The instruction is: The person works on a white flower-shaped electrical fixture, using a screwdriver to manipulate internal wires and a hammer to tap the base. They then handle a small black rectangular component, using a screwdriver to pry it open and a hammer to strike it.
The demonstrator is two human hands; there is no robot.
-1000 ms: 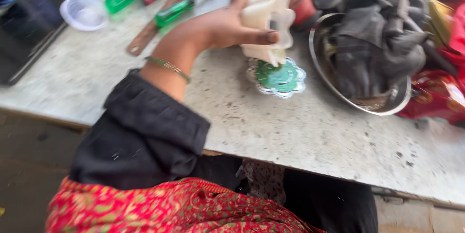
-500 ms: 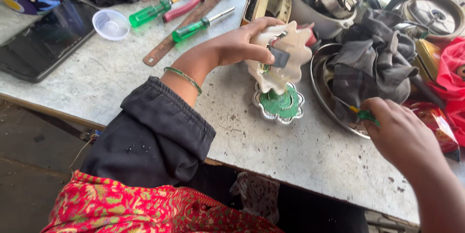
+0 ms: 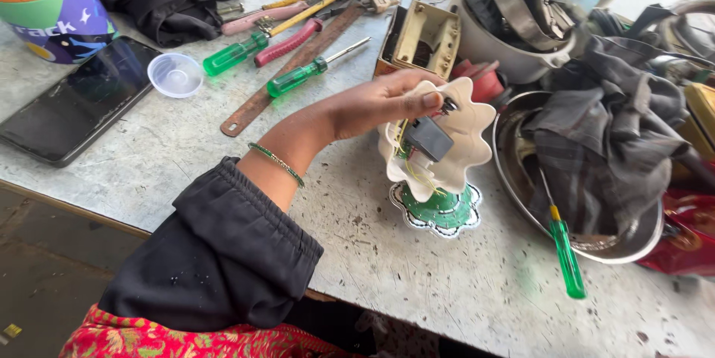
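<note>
My left hand (image 3: pixel 380 105) is clamped on a cream scalloped shell (image 3: pixel 447 142), thumb on its upper edge, holding it just above the desk (image 3: pixel 417 283); a black block and thin wires sit inside it. Under it lies a green scalloped board (image 3: pixel 443 213). To the right, a green-handled screwdriver (image 3: pixel 566 254) leans from a metal bowl (image 3: pixel 633 250) of grey cloth. Farther off lie more screwdrivers (image 3: pixel 298 79) and a phone (image 3: pixel 74 101).

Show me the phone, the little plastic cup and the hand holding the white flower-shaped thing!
phone (image 3: pixel 78 109), head view, middle of its dark screen
plastic cup (image 3: pixel 175 75), head view, its inside
left hand (image 3: pixel 376 105), head view, back of the hand
</note>
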